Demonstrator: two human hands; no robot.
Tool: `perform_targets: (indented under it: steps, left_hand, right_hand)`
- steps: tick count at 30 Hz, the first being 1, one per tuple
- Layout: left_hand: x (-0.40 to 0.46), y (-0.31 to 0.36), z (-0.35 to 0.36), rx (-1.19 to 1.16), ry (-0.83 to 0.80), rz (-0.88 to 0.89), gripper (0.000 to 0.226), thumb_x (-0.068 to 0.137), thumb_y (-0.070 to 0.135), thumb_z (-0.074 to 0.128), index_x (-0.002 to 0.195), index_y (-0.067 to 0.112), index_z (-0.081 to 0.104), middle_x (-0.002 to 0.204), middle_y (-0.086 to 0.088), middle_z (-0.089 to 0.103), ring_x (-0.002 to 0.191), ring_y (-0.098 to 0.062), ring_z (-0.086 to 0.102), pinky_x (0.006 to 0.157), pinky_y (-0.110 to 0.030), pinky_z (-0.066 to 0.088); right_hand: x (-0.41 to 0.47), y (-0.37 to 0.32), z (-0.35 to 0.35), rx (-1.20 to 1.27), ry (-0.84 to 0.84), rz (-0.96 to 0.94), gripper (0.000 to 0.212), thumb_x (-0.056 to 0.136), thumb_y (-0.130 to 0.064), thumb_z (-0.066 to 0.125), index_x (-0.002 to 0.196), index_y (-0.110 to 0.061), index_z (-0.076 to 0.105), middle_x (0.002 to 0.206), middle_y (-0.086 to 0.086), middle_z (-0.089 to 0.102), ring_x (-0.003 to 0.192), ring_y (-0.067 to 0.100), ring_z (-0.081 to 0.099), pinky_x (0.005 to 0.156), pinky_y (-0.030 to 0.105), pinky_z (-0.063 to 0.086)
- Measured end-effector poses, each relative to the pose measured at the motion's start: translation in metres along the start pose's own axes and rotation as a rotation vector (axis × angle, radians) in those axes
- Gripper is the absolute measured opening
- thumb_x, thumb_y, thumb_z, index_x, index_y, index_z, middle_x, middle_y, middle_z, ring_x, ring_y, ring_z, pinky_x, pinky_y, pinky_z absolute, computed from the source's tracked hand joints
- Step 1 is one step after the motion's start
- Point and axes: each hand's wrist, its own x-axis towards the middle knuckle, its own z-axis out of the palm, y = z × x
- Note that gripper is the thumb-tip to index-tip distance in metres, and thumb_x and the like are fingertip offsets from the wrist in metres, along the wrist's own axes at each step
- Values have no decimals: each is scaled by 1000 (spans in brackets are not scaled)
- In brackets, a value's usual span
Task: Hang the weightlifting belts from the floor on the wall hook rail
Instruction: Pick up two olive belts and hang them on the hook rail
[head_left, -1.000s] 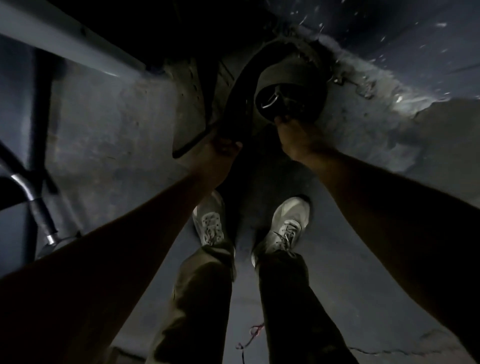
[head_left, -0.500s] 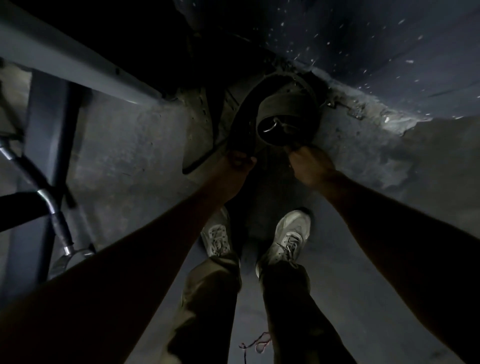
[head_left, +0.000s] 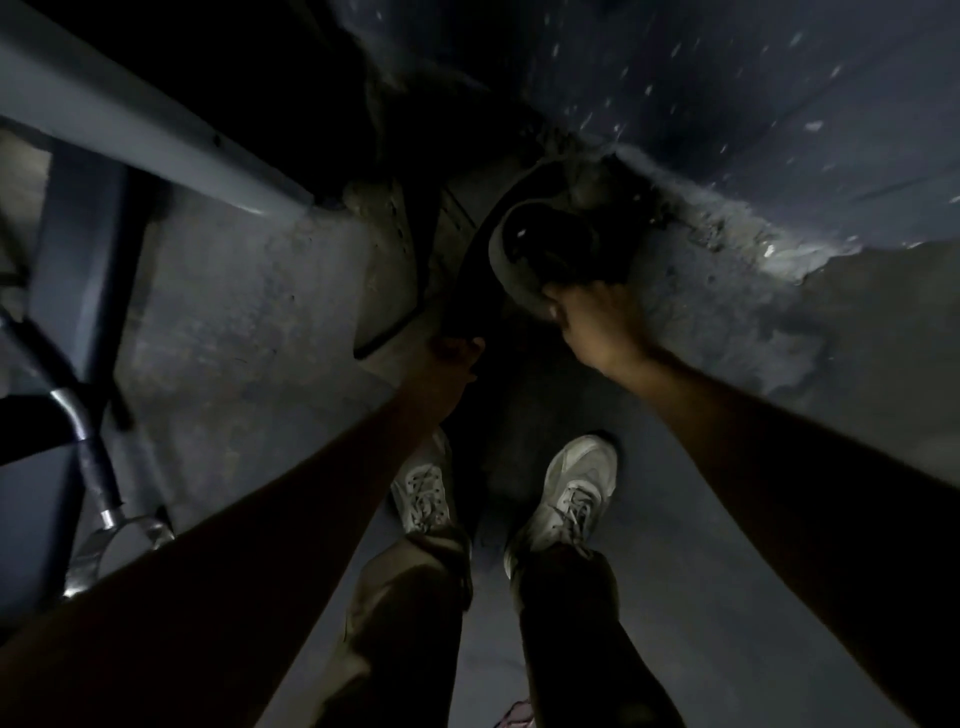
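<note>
The scene is very dark. A coiled weightlifting belt (head_left: 511, 260) lies on the floor at the foot of the wall, its wide strap curled into a loop. My right hand (head_left: 592, 322) grips the near rim of that loop. My left hand (head_left: 452, 358) is closed on the dark outer strap (head_left: 470, 280) that runs down from the loop's left side. A second flat belt (head_left: 395, 244) lies on the floor just left of it, its far end in shadow. No hook rail is in view.
A grey metal beam (head_left: 130, 130) of a gym machine crosses the upper left, with a chrome handle (head_left: 93, 457) below it. The crumbling wall base (head_left: 727, 228) runs along the upper right. My two pale shoes (head_left: 571, 493) stand on the concrete floor below the belts.
My right hand has shifted up onto the rim of the coiled belt and tilted the loop, hiding the metal buckle seen earlier. My left hand keeps its hold on the strap.
</note>
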Motion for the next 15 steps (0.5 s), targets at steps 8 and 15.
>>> perform_targets:
  steps: [8, 15]
  left_hand:
    - [-140, 97, -18, 83, -18, 163, 32, 107, 28, 53, 130, 9, 63, 133, -16, 67, 126, -32, 62, 107, -42, 50]
    - [-302, 165, -41, -17, -154, 263, 9, 102, 28, 63, 94, 26, 65, 78, 10, 77, 73, -1, 73, 63, -15, 58]
  right_hand:
    - [-108, -26, -169, 1076, 91, 92, 35, 102, -6, 62, 135, 7, 61, 136, 22, 67, 134, 36, 59, 115, 50, 46]
    - [-232, -73, -289, 1361, 150, 58, 29, 101, 4, 58, 130, 4, 65, 122, 18, 73, 118, 32, 68, 108, 44, 52]
